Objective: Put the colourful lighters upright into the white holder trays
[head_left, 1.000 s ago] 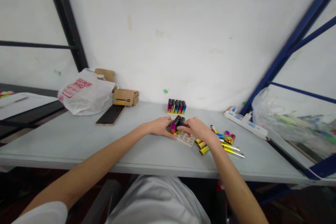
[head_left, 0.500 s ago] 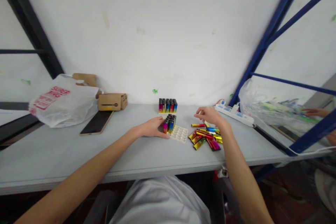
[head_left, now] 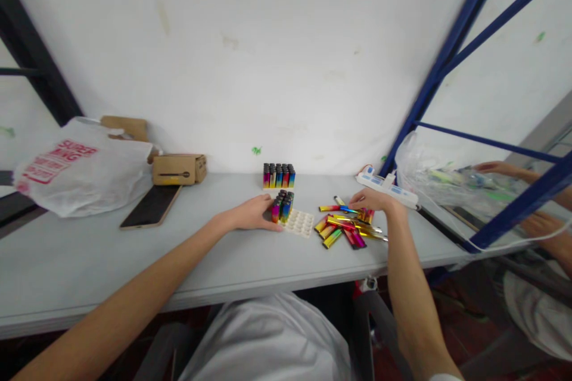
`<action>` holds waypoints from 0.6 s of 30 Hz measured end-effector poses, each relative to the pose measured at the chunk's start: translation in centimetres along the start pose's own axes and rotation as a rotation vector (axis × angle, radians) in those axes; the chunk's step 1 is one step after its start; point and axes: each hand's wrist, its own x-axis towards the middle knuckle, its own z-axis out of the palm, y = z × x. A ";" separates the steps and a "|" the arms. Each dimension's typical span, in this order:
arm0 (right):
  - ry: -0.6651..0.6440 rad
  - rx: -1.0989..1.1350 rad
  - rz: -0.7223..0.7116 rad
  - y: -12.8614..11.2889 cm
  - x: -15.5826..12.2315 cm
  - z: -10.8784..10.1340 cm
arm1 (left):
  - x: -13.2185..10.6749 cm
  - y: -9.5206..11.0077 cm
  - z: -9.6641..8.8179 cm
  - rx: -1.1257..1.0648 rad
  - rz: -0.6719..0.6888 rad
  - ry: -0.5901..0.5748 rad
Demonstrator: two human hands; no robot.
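Observation:
My left hand [head_left: 255, 213] curls round the left end of a white tray [head_left: 300, 223] with rows of round holes, its fingers and thumb against the upright lighters [head_left: 282, 205] standing there. These lighters have black tops and shiny rainbow bodies. The tray's right part shows bare holes. Over on the right, my right hand [head_left: 374, 200] reaches down into a loose pile of shiny red, gold and blue lighters [head_left: 343, 226]. Its fingertips are closed at a blue-ended lighter [head_left: 350, 209]; the thumb is mostly hidden.
Behind the tray stands a full block of upright lighters [head_left: 279, 176] near the wall. A phone [head_left: 151, 206], a small cardboard box [head_left: 179, 169] and a white plastic bag [head_left: 84, 166] lie left. A power strip [head_left: 388, 187] and blue metal frame [head_left: 429, 89] border the right.
My right hand has come down onto the pile, and some lighters there have shifted. My left hand stays at the tray. The whole view has turned slightly right.

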 end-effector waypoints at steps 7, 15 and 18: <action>0.134 -0.088 -0.039 -2.4 1.3 1.1 | 0.1 -0.7 0.4 -0.011 0.018 0.012; 0.227 -0.204 0.196 -1.0 1.6 1.4 | 0.1 -0.7 0.2 -0.020 0.026 0.007; 0.238 -0.163 0.207 -0.3 1.7 1.6 | 0.1 -0.8 0.3 -0.013 0.040 0.012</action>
